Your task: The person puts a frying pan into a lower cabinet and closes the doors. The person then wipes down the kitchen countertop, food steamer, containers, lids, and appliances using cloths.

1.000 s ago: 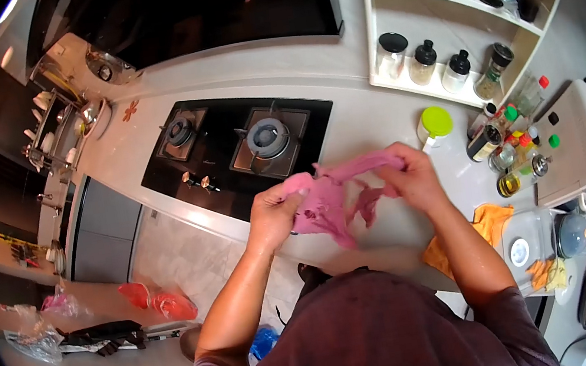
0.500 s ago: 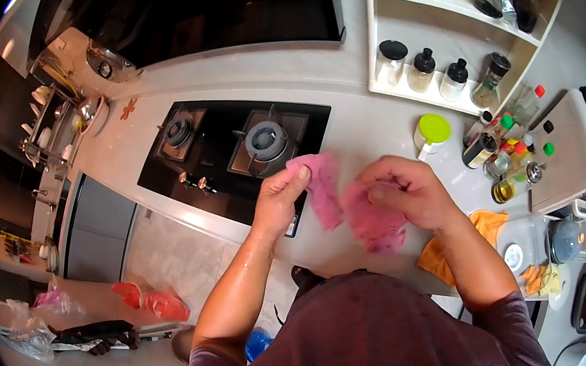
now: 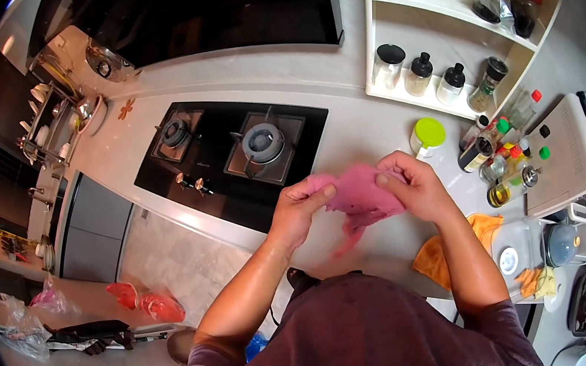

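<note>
A pink cloth (image 3: 363, 194), ragged and with small holes, is stretched between my two hands above the counter's front edge. My left hand (image 3: 299, 212) pinches its left side with the thumb on top. On the other side, my right hand (image 3: 416, 188) grips the cloth between thumb and fingers. A loose strip of it hangs down toward my body, slightly blurred. The black gas stove (image 3: 216, 194) lies just beyond my left hand. Past my right hand stands a jar with a lime-green lid (image 3: 429, 132).
Bottles (image 3: 479, 151) crowd the counter at the right, beside a white appliance (image 3: 559, 160). An orange cloth (image 3: 433, 262) lies near my right forearm. White shelves (image 3: 433, 4) hold jars. Red bags (image 3: 160, 306) are at the lower left.
The pink cloth, bunched in my right hand and hanging from my left half a second ago, is now spread between both. My hands have come closer to each other.
</note>
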`<action>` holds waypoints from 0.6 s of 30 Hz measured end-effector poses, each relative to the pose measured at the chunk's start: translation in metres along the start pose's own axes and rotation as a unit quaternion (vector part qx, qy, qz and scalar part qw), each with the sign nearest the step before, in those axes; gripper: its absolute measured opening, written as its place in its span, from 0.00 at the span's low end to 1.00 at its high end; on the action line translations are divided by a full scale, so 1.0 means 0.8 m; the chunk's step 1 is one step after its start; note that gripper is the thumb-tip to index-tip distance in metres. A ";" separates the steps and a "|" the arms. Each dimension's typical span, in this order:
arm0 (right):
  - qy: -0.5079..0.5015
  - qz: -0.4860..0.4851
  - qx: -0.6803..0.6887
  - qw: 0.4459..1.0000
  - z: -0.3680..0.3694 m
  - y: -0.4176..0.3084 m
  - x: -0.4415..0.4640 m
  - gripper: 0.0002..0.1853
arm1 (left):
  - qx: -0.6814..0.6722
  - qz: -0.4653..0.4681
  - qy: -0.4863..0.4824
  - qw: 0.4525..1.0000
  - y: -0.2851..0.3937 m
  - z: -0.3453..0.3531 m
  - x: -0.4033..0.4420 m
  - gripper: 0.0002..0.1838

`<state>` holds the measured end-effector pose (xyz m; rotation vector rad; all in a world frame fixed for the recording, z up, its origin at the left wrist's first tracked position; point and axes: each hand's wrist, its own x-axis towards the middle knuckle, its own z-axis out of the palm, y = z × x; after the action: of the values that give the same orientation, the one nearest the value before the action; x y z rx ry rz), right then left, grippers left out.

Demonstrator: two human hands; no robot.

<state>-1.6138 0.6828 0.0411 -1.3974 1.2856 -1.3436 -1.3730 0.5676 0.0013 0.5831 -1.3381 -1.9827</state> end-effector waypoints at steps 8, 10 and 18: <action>-0.176 0.078 0.250 0.949 0.019 -0.065 -0.010 0.06 | -0.065 -0.003 -0.010 0.998 0.014 0.003 0.006 0.23; -0.187 0.026 0.253 0.949 0.030 -0.072 -0.005 0.06 | -0.070 -0.058 -0.034 0.995 0.005 0.001 0.007 0.43; -0.002 0.052 0.056 0.997 0.013 -0.040 0.028 0.15 | -0.134 -0.002 -0.127 0.983 0.030 0.034 -0.024 0.39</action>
<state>-1.6010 0.6656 0.0747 -1.2388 1.2430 -1.3204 -1.3716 0.5930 0.0337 0.2124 -1.1836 -2.2494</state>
